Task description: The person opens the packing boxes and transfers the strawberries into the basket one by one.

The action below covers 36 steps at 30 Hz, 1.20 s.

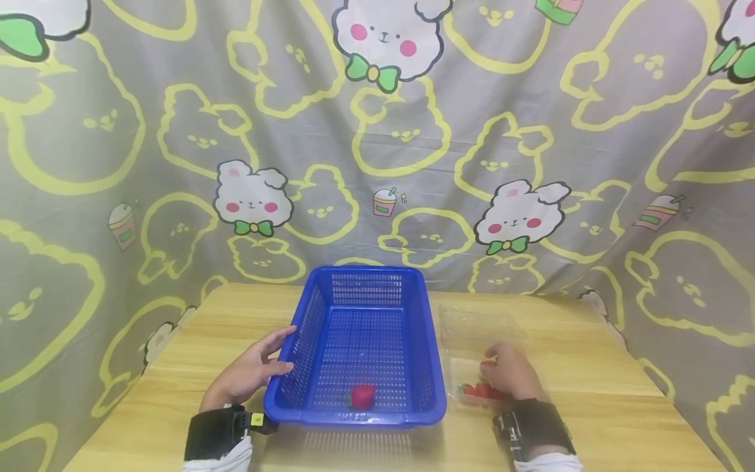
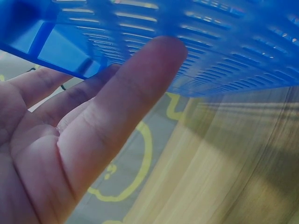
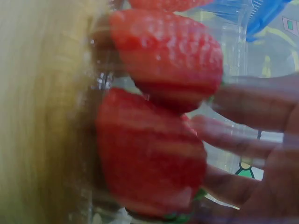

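Strawberries (image 1: 482,391) lie nearest: several in the clear box (image 1: 463,357) on the counter (image 1: 607,367), one in the blue basket (image 1: 354,418). Slightly farther, the left hand (image 1: 255,368), unclenched, touches the basket's side; the right hand (image 1: 514,375) is over the berries, whether grasping one I cannot tell. Such soft fruit probably needs light fingertips. Behind hangs a patterned curtain (image 1: 407,187).

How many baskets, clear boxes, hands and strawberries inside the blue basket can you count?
Blue basket: 1
Clear box: 1
Hands: 2, a left hand and a right hand
Strawberry inside the blue basket: 1
Total: 5
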Each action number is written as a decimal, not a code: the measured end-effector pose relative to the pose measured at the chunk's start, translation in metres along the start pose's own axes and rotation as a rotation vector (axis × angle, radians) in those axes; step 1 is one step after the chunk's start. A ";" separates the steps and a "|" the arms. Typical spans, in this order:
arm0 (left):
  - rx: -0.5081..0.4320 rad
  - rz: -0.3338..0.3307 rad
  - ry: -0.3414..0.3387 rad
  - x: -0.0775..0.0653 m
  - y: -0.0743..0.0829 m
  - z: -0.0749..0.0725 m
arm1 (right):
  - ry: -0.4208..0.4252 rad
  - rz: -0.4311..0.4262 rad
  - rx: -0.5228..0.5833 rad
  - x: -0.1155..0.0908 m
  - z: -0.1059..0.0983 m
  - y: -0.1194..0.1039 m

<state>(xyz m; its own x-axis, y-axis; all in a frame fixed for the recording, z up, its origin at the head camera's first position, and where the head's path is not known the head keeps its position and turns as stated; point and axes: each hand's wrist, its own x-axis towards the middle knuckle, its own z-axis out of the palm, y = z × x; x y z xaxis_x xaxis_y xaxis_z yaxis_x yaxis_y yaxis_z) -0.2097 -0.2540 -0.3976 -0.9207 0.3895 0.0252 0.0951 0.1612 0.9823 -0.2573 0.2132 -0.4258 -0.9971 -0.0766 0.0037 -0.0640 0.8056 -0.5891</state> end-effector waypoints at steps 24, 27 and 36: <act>0.012 -0.002 0.019 0.002 -0.007 -0.001 | 0.018 -0.036 -0.034 0.002 0.004 0.006; 0.014 -0.014 0.028 0.002 -0.006 -0.001 | 0.016 -0.041 -0.035 0.002 0.004 0.007; 0.005 0.000 0.010 0.002 -0.007 -0.001 | 0.017 -0.045 -0.044 0.002 0.001 0.005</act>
<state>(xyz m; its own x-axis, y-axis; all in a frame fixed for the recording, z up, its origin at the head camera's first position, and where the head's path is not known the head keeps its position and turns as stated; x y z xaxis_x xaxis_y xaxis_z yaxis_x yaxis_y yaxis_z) -0.2126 -0.2554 -0.4042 -0.9245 0.3803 0.0268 0.0965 0.1655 0.9815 -0.2592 0.2162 -0.4297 -0.9937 -0.1036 0.0438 -0.1105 0.8267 -0.5516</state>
